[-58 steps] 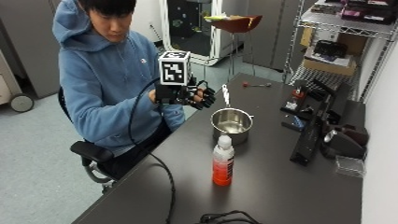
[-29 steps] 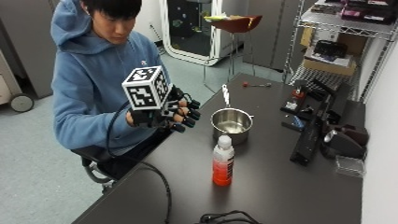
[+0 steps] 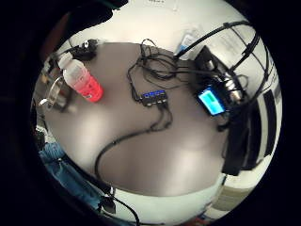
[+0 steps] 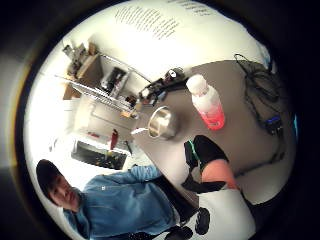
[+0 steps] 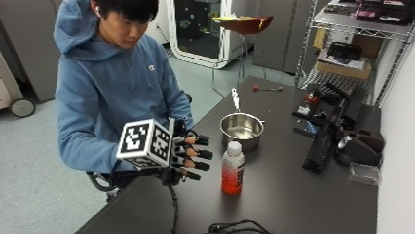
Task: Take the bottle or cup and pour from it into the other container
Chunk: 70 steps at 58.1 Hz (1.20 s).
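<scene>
Outside view: a person in a blue hooded sweatshirt is seated at the dark grey counter. The black-gloved right hand is being held above the counter's near edge, at roughly 9 o'clock from the clear plastic bottle of red liquid with a white cap; its fingers are being kept straight and spread, pointing toward the bottle, and nothing is being gripped. A gap is being left between fingertips and bottle. The bottle is standing upright on the counter. The round stainless-steel pot is sitting just beside it, at about 12 o'clock. A tangle of black cables is lying at 6 o'clock from the bottle.

Palm views: the bottle and pot are being shown side by side on the counter, apart from the hand.
</scene>
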### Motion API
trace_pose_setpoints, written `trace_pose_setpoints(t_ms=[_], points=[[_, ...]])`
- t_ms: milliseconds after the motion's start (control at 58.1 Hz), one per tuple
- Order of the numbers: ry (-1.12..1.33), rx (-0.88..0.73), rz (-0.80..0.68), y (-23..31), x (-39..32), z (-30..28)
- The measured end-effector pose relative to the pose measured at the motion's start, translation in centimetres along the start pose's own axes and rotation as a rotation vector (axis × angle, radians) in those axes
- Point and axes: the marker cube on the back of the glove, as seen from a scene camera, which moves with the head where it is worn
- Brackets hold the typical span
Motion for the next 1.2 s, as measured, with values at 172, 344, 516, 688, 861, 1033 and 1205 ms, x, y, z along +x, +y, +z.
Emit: trace_pose_setpoints(t_ms=[172,344,516,688,861,1033,1205], points=[[-0.271,0.04,0.028,-1.6,2.8,4.0],[-0.434,0.018,0.072,-3.0,3.6,8.3],[-0.572,-0.038,0.071,-4.5,2.5,12.6],[-0.739,-0.072,0.054,-6.2,0.6,16.9],[-0.913,0.067,0.093,-7.3,-1.4,20.1],[-0.902,0.114,0.124,-8.3,-3.4,21.0],[-0.894,0.064,0.105,-8.6,-5.9,21.0]])
